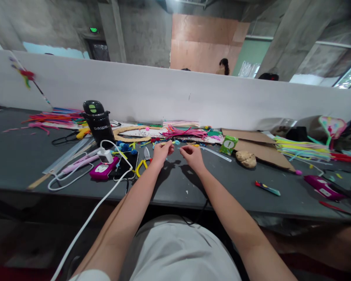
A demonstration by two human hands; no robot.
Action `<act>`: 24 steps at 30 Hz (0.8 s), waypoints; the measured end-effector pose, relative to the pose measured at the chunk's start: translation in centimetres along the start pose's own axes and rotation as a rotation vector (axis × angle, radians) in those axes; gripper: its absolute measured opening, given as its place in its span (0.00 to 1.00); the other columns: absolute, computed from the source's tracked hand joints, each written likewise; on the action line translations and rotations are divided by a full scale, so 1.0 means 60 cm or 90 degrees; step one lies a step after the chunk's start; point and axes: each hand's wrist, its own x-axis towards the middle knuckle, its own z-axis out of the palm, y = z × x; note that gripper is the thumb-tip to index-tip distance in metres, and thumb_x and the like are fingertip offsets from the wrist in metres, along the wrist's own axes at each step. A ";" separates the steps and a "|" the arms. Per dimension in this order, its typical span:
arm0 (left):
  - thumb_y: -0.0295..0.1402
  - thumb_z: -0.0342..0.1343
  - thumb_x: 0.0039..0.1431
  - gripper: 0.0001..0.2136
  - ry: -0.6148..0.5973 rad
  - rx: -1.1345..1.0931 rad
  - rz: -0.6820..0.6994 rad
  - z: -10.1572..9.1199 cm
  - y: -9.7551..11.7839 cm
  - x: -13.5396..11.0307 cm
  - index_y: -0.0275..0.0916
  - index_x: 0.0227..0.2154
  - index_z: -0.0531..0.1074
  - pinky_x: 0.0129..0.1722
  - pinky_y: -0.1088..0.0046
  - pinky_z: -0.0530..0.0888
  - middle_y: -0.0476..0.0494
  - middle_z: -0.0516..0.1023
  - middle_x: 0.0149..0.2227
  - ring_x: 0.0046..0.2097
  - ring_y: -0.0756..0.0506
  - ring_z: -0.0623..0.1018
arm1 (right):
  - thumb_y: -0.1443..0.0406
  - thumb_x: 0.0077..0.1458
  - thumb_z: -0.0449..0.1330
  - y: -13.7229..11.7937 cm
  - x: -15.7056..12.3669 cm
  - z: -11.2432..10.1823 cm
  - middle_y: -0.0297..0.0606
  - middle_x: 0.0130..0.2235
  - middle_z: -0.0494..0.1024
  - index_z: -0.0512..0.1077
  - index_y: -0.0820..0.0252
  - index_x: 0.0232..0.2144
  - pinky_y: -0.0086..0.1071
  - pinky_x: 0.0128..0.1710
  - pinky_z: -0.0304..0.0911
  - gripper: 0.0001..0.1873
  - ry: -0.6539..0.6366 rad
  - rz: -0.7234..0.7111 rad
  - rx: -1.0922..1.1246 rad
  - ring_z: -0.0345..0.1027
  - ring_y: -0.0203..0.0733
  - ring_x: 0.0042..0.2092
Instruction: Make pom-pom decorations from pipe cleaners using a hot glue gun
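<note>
Both my hands hover over the dark table [175, 187], fingers pinched. My left hand [163, 150] is closed near a thin light-blue stick [175, 143]; what it pinches is too small to name. My right hand [193, 154] is closed too, knuckles up, beside a pale straw-like stick [218, 154]. Yellow-handled pliers [143, 162] lie just left of my left hand. A pile of pink pipe cleaners [184, 132] sits behind both hands.
A black bottle [98, 123], a phone [127, 166], a white charger and cable [105, 156] and a magenta case [103, 170] lie at left. A green box [228, 144], a brown lump [246, 159] and cardboard [260, 146] lie at right. A white partition [175, 97] backs the table.
</note>
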 end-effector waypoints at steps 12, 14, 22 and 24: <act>0.36 0.58 0.46 0.15 -0.002 0.069 0.059 -0.005 -0.001 0.007 0.40 0.10 0.65 0.19 0.75 0.56 0.52 0.60 0.11 0.17 0.53 0.60 | 0.54 0.53 0.59 -0.011 0.004 -0.019 0.38 0.29 0.76 0.75 0.60 0.33 0.31 0.30 0.64 0.15 0.037 -0.030 0.026 0.67 0.38 0.28; 0.36 0.57 0.46 0.15 -0.006 0.081 0.070 -0.005 -0.001 0.007 0.39 0.10 0.65 0.19 0.75 0.56 0.52 0.60 0.11 0.17 0.53 0.60 | 0.54 0.54 0.58 -0.012 0.004 -0.020 0.38 0.29 0.76 0.75 0.60 0.33 0.31 0.29 0.63 0.15 0.030 -0.038 0.016 0.66 0.38 0.28; 0.36 0.58 0.46 0.14 -0.022 0.127 0.085 0.000 0.002 -0.004 0.38 0.11 0.66 0.19 0.75 0.54 0.52 0.59 0.11 0.17 0.53 0.59 | 0.56 0.55 0.57 -0.016 -0.002 -0.019 0.37 0.29 0.77 0.75 0.60 0.33 0.31 0.29 0.61 0.14 -0.003 -0.081 -0.053 0.64 0.37 0.27; 0.36 0.57 0.46 0.14 -0.032 0.141 0.087 -0.001 0.002 -0.004 0.38 0.11 0.65 0.19 0.75 0.53 0.52 0.59 0.11 0.17 0.53 0.59 | 0.57 0.55 0.57 -0.019 -0.002 -0.019 0.38 0.30 0.77 0.75 0.60 0.34 0.31 0.30 0.62 0.13 -0.011 -0.088 -0.063 0.64 0.37 0.28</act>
